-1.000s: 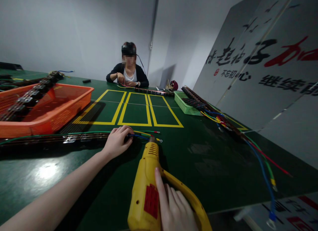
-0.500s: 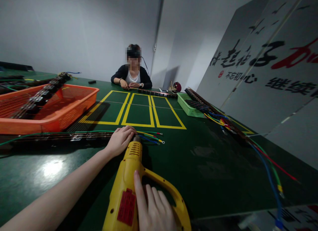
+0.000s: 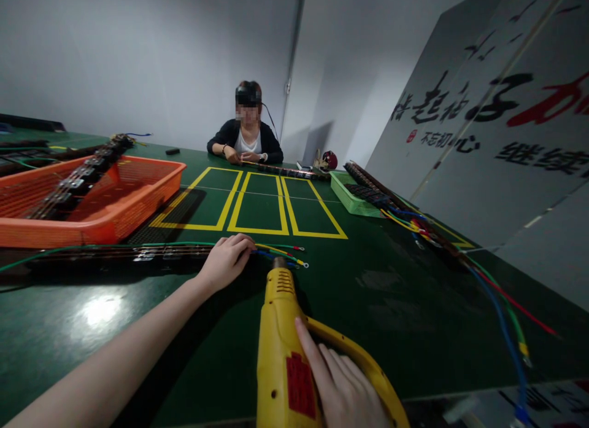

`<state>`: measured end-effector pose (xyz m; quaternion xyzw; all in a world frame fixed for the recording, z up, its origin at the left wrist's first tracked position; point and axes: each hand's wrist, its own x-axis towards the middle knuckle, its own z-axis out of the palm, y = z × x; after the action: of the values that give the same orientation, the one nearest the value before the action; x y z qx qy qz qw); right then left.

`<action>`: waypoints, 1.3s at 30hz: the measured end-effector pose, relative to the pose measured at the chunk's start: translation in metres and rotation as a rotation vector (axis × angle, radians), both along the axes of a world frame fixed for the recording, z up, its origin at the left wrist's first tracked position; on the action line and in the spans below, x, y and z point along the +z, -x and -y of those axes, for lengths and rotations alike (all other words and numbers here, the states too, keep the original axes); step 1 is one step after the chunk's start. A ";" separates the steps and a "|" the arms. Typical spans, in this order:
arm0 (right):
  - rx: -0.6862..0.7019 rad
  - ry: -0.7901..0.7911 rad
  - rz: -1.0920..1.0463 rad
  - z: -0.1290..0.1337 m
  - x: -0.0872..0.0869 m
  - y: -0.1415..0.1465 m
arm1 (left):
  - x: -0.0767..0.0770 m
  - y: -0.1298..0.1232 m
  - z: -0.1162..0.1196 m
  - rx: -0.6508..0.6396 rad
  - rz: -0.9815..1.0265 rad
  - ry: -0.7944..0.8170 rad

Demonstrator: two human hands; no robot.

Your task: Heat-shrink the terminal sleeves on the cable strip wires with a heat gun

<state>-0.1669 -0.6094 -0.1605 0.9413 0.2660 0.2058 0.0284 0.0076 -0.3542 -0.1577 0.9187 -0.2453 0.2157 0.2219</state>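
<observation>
My right hand (image 3: 345,379) is wrapped round the handle of a yellow heat gun (image 3: 285,330), with one finger lying along its body. The gun's metal nozzle points away from me, close to the loose wire ends (image 3: 294,257), which are green, yellow, red and blue with ring terminals. My left hand (image 3: 229,258) is closed over the end of a long black wire harness (image 3: 161,259) where these wires come out. The harness lies flat across the table, and my left fingertips partly hide the wires they hold.
An orange basket (image 3: 110,228) holding another harness stands at the left. At the right a green basket (image 3: 354,198) has harnesses leaning over it, their wires trailing to the table edge. Yellow tape rectangles (image 3: 257,231) mark the table. A person (image 3: 248,133) sits opposite, hands at another harness.
The heat gun in my right hand has moved right, its nozzle passing from beside my left fingers to near the wire terminals. My left hand stays on the harness end.
</observation>
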 end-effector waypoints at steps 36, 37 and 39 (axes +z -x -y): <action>-0.022 -0.014 0.208 -0.052 -0.026 0.007 | -0.004 -0.003 -0.001 -0.006 0.017 0.038; -0.012 -0.015 0.199 -0.054 -0.028 0.006 | -0.004 -0.003 -0.001 -0.006 0.019 0.038; -0.005 -0.011 0.170 -0.057 -0.030 0.004 | -0.004 -0.003 -0.001 -0.009 0.019 0.036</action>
<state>-0.1712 -0.5522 -0.1900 0.9212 0.2592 0.2865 0.0462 0.0103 -0.3535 -0.1614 0.9115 -0.2474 0.2277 0.2371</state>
